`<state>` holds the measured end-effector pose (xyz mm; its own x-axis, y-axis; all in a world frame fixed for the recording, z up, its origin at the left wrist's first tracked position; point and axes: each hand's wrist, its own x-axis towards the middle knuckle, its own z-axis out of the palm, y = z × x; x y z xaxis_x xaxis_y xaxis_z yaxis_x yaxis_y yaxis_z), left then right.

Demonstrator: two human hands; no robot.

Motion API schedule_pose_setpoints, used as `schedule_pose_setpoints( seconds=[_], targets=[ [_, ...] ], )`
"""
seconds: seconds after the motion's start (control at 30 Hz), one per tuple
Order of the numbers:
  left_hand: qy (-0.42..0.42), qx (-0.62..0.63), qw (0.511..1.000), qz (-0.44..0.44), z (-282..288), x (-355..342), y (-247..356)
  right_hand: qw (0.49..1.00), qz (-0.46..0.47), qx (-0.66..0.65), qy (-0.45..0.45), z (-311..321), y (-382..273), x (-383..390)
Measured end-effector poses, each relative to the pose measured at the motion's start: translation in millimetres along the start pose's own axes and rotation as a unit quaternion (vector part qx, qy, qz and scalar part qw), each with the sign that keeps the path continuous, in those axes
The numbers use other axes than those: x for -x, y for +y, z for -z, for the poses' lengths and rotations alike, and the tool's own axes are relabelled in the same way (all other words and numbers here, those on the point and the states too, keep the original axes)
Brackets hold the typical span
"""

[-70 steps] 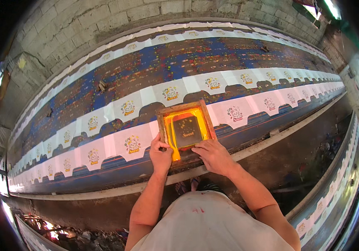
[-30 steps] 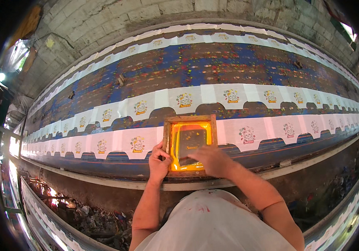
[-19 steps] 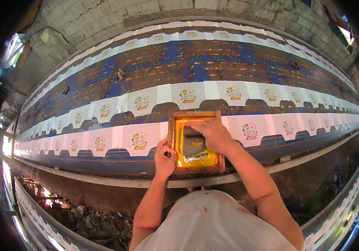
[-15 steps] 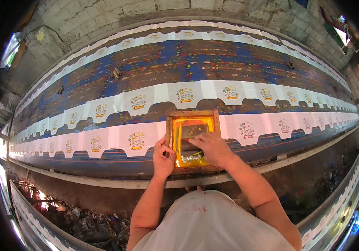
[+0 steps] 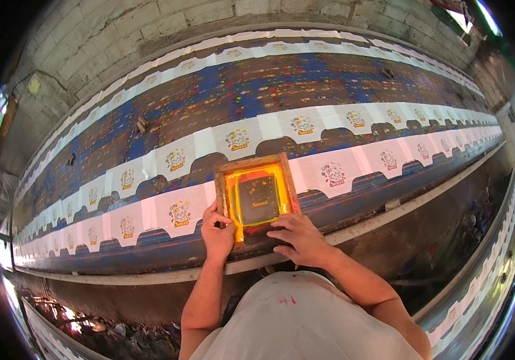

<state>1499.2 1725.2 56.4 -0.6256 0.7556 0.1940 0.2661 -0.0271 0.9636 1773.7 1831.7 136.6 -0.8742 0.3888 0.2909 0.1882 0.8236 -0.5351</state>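
A wooden screen-printing frame [image 5: 221, 191] lies over the near row of white cloth pieces, between two printed motifs. Yellow ink smears the inner border of its mesh [image 5: 256, 195], whose middle is a dark rounded panel with small lettering. My left hand [image 5: 217, 235] is closed on the near left corner, fingers curled at the wooden side. My right hand [image 5: 300, 239] is at the near right corner, its bent fingers on the edge; whether a tool is under them is hidden. On the neighbouring cloth, a printed motif [image 5: 179, 213] shows an animal face ringed by coloured dots.
A long dark table [image 5: 209, 90], spattered with coloured ink, carries several rows of printed white cloth [image 5: 236, 139]. Small brownish bundles [image 5: 142, 125] rest on it. A pale rail [image 5: 353, 231] runs along its near edge. Another cloth-covered table [image 5: 479, 288] stands at the lower right.
My right hand has moved from the inside of the frame to its near right corner, uncovering the mesh. My left hand keeps its hold. The whole view has turned slightly.
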Motion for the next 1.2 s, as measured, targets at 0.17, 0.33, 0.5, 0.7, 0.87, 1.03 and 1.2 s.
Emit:
schedule_pose_setpoints(
  seconds=[0.17,0.33,0.5,0.7,0.87,1.03,1.2],
  targets=[
    [0.012,-0.026,0.999,-0.039,-17,-2,25,0.970,-0.127,-0.123,0.166,7,28,44],
    [0.009,0.012,0.997,-0.072,-91,4,38,0.943,-0.160,-0.194,0.215,32,70,86],
    [0.011,-0.003,0.998,-0.057,-182,14,36,0.945,-0.154,-0.147,0.247,77,117,128],
    [-0.004,0.053,0.998,-0.016,-241,19,44,0.948,-0.161,-0.143,0.234,120,158,160],
    [-0.003,0.054,0.998,0.031,-252,22,50,0.948,-0.155,-0.167,0.223,130,171,170],
    [-0.002,0.067,0.996,0.061,-252,23,52,0.946,-0.148,-0.168,0.234,130,174,170],
    [-0.014,0.050,0.997,0.064,-250,23,48,0.946,-0.158,-0.138,0.246,133,166,163]
  ],
)
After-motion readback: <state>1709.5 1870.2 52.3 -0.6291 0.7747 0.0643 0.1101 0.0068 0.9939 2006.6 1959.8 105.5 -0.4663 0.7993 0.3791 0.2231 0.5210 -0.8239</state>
